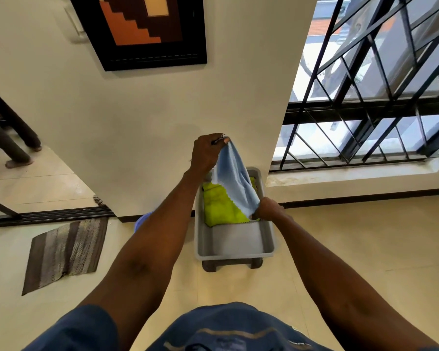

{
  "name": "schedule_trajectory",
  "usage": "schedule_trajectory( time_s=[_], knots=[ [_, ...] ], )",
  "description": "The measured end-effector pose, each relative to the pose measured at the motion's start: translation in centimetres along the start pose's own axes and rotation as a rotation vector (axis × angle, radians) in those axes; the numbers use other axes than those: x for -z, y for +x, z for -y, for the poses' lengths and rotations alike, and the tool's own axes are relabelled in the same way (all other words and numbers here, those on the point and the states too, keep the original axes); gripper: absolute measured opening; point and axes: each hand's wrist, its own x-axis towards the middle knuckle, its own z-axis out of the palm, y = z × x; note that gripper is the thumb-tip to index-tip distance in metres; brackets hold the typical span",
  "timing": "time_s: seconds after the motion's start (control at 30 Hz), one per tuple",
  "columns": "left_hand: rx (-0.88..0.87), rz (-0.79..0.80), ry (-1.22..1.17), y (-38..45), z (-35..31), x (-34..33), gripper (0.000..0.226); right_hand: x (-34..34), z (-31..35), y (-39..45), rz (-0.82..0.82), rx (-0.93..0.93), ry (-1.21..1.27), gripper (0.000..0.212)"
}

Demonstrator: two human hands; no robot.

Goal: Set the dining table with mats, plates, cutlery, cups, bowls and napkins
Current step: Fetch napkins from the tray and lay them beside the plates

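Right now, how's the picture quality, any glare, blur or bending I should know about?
Head view: the window is blown out bright; wide-angle bending curves the wall and grille lines; the left hand and right hand holding the blue cloth over the tray look sharp; frame edges are softer.
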Motion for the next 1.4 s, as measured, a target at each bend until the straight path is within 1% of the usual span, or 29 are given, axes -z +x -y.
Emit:
schedule_trajectory(
  time_s=[0.03,0.07,0.1,0.13,0.2,0.27,0.33,0.37,0.43,0.47,0.5,0.53,0.57,0.6,0.67,0.73,0.77,0.83,0.87,0.9,1.0,1.03,1.13,1.17,1.2,1.23,1.33,1.4],
  knots=[
    [0.008,0.019,-0.012,-0.1,0.0,0.0,0.019,-0.2,-0.1,0.5,0.037,0.030,0.006,0.073],
    [0.019,0.038,-0.026,-0.2,-0.1,-0.1,0.017,-0.1,0.0,0.7,0.041,0.076,0.058,0.081],
    [0.024,0.056,-0.040,-0.3,-0.2,-0.2,0.017,0.2,0.2,1.0,0.009,0.119,0.169,0.085],
    [0.019,0.073,-0.048,-0.4,-0.3,-0.3,0.017,0.7,0.8,0.9,-0.046,0.156,0.305,0.083],
    [0.016,0.095,-0.076,-0.7,-0.4,-0.3,0.018,2.3,2.5,-0.3,-0.191,0.233,0.551,0.057],
    [0.029,0.091,-0.104,-0.8,-0.3,-0.2,0.017,3.6,3.3,-0.6,-0.308,0.301,0.642,0.034],
    [0.037,0.069,-0.118,-0.5,-0.2,-0.1,0.018,4.1,3.5,-0.5,-0.321,0.292,0.565,0.023],
    [0.035,0.061,-0.126,-0.3,-0.2,-0.1,0.018,4.0,3.3,-0.2,-0.289,0.259,0.503,0.023],
    [0.022,0.043,-0.130,0.0,-0.4,0.3,0.018,3.3,2.9,0.7,-0.221,0.164,0.385,0.034],
    [0.017,0.035,-0.131,0.2,-0.5,0.4,0.017,2.8,2.7,0.9,-0.209,0.115,0.327,0.034],
    [0.013,0.029,-0.128,0.3,-0.6,0.6,0.017,2.4,2.7,0.9,-0.208,0.071,0.294,0.029],
    [0.004,0.032,-0.119,0.4,-0.7,0.7,0.016,2.1,2.7,0.8,-0.242,0.038,0.287,0.019],
    [-0.014,0.043,-0.101,0.3,-0.8,0.8,0.015,1.9,2.8,0.8,-0.304,0.040,0.331,0.009],
    [-0.038,0.062,-0.077,0.2,-0.9,0.9,0.015,1.9,3.1,0.5,-0.375,0.076,0.426,0.009],
    [-0.070,0.135,-0.047,0.2,-1.0,1.0,0.016,3.0,4.4,0.0,-0.477,0.210,0.618,0.030],
    [-0.089,0.225,-0.028,0.1,-1.1,0.9,0.017,4.9,6.1,-0.5,-0.489,0.332,0.735,0.045],
    [-0.087,0.266,-0.021,0.2,-1.1,0.8,0.015,5.8,6.8,-0.5,-0.471,0.381,0.771,0.044],
    [-0.091,0.316,0.003,0.3,-1.4,0.7,0.012,7.3,7.8,0.0,-0.423,0.430,0.775,0.029],
    [-0.088,0.328,0.010,0.3,-1.5,0.7,0.012,7.7,8.0,0.1,-0.423,0.432,0.748,0.019],
    [-0.083,0.333,0.008,0.3,-1.5,0.7,0.011,7.8,8.1,0.3,-0.433,0.433,0.726,0.015],
    [-0.043,0.318,0.038,0.1,-0.6,1.1,0.016,7.2,7.6,0.6,-0.482,0.404,0.745,0.023],
    [-0.016,0.329,0.069,0.1,0.1,1.3,0.019,7.0,7.4,0.6,-0.498,0.382,0.763,0.022],
    [0.069,0.439,0.217,-0.2,2.0,2.0,0.028,6.8,6.7,0.5,-0.521,0.302,0.809,0.017],
    [0.084,0.459,0.233,-0.4,2.6,2.1,0.035,6.8,6.5,0.4,-0.525,0.281,0.813,0.016],
    [0.097,0.454,0.218,-0.6,3.1,2.2,0.042,6.8,6.3,0.4,-0.527,0.260,0.811,0.014],
    [0.106,0.428,0.194,-0.7,3.6,2.2,0.044,6.8,6.1,0.3,-0.532,0.243,0.809,0.013],
    [0.135,0.328,0.101,-1.2,4.1,2.0,0.035,6.7,5.6,0.2,-0.535,0.212,0.810,0.015],
    [0.196,0.246,-0.023,-1.5,4.1,1.7,0.023,6.5,5.4,0.5,-0.522,0.192,0.872,0.010]
  ],
)
